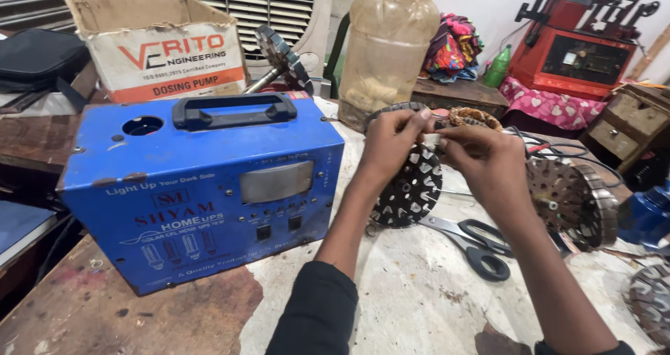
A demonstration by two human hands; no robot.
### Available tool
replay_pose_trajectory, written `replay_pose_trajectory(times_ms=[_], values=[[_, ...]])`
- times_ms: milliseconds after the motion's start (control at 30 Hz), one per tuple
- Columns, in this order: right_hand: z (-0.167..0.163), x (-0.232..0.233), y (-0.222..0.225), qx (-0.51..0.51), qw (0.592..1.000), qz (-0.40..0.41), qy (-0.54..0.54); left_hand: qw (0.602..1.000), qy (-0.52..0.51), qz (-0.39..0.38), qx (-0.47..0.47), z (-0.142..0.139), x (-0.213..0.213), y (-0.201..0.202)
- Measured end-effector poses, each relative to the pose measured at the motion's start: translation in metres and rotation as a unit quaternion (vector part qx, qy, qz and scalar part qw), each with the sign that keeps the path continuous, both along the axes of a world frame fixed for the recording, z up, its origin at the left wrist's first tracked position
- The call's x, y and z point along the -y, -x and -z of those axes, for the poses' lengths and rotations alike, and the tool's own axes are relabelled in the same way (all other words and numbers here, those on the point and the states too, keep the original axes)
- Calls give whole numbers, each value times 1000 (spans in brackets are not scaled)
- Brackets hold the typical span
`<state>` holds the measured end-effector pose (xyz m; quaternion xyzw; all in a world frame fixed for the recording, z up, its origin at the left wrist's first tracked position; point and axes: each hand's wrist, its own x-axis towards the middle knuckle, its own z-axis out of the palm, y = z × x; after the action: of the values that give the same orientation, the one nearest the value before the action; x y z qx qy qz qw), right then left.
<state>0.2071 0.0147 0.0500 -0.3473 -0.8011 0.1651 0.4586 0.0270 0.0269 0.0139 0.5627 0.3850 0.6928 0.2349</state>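
So, both hands are pinched shut up top on the round dark stator disc [412,180]: the left hand [391,142] grips its upper rim, the right hand [481,156] squeezes a small pale strip [433,139] right at that rim. The disc stands tilted on the table [412,292], just under the grip. Looks like the step in hand is fitting that strip into a slot; I'd guess the next move needs a steady push without letting the disc roll. Just below the right hand lie black-handled scissors [471,240]. Further right sits another slotted disc [572,198]. Off to the left stands a blue metal box [202,187], with a big plastic jar [387,44] behind.
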Motion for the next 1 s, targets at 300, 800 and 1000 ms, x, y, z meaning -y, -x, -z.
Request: replay_pose_trajectory(times_ms=[300,800,1000], values=[[36,39,-35,-26,984,57,-165,957,60,-34,-282,-15,9,-24],[60,23,-19,-77,992,40,-88,948,17,-80,-308,15,-3,-23],[60,33,-19,-29,981,34,-191,942,51,-73,-325,12,5,-26]])
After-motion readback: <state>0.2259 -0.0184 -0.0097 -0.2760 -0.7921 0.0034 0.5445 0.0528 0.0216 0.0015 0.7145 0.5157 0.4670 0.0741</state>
